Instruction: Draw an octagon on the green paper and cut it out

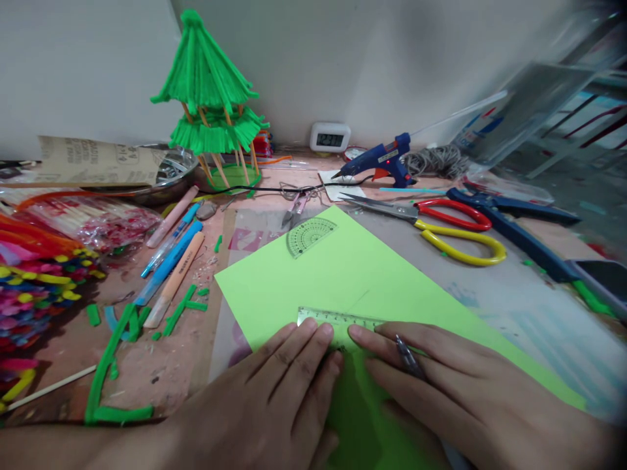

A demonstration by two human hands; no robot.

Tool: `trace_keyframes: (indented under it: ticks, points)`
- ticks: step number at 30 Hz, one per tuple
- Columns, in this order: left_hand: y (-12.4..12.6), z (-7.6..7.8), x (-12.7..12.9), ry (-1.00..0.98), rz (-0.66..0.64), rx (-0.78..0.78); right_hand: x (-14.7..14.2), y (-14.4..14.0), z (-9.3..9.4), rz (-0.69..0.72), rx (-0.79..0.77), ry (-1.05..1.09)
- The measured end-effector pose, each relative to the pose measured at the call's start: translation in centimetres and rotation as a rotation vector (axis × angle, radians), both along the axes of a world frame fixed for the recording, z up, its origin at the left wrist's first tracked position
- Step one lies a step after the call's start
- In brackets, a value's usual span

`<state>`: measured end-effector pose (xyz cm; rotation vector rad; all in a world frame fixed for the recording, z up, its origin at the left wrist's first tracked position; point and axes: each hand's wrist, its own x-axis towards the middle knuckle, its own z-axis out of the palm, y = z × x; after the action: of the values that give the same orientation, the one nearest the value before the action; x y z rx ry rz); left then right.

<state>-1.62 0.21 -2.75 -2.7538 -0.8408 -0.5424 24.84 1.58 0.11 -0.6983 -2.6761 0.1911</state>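
Note:
A light green sheet of paper lies turned at an angle in front of me. Across it sits a clear ruler. My left hand presses the ruler's left part with outstretched fingertips. At the ruler's right end, my right hand rests its index fingertip while a pen is held between its fingers, tip pointing up and away from the paper. Beyond the ruler a short pencil line shows on the sheet. A clear protractor lies near the paper's far corner. My palms hide the near part of the sheet.
At the back stands a green pipe-cleaner pagoda. A blue glue gun, a white clock, scissors and blue-handled pliers lie behind and right. Markers, green scraps and pipe cleaners cover the left.

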Motion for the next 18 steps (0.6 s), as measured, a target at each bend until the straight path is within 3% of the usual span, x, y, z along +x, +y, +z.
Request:
trace_keyframes:
  ticks: [18]
  points:
    - [0.05,0.14,0.06,0.0,0.007,0.024,0.07,-0.04,-0.04,-0.009,0.063,-0.025]
